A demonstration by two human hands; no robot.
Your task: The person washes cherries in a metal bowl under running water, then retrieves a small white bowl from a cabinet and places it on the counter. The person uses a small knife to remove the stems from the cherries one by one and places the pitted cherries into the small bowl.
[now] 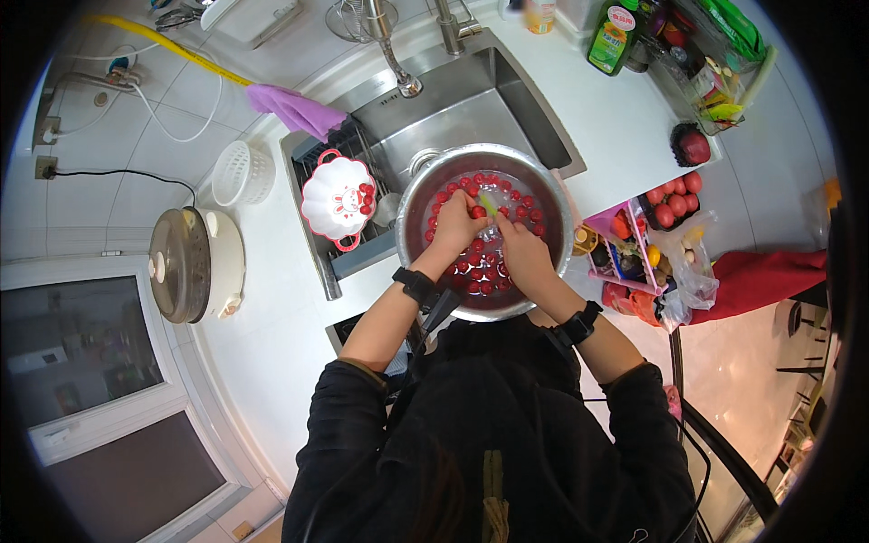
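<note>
A large stainless steel basin (562, 271) stands in front of me over the sink's near edge. Many round red fruits (476, 274), which look like cherries, float in its water. Above the water, my left hand (453, 229) pinches one red fruit (478, 212) in its fingertips. Close beside it, my right hand (526, 251) has its fingers around a slim light-green tool (487, 205), whose tip is near that fruit. To the left, a white scalloped bowl with red handles (324, 193) holds several red fruits (366, 197) at its right side.
Behind the basin lie a steel sink (448, 115) and a faucet (409, 85). A purple cloth (299, 112) hangs at the drying rack (339, 254). On the left are a white perforated basket (243, 175) and an electric cooker (197, 265). Bottles (612, 37) and a pink produce rack (628, 248) stand right.
</note>
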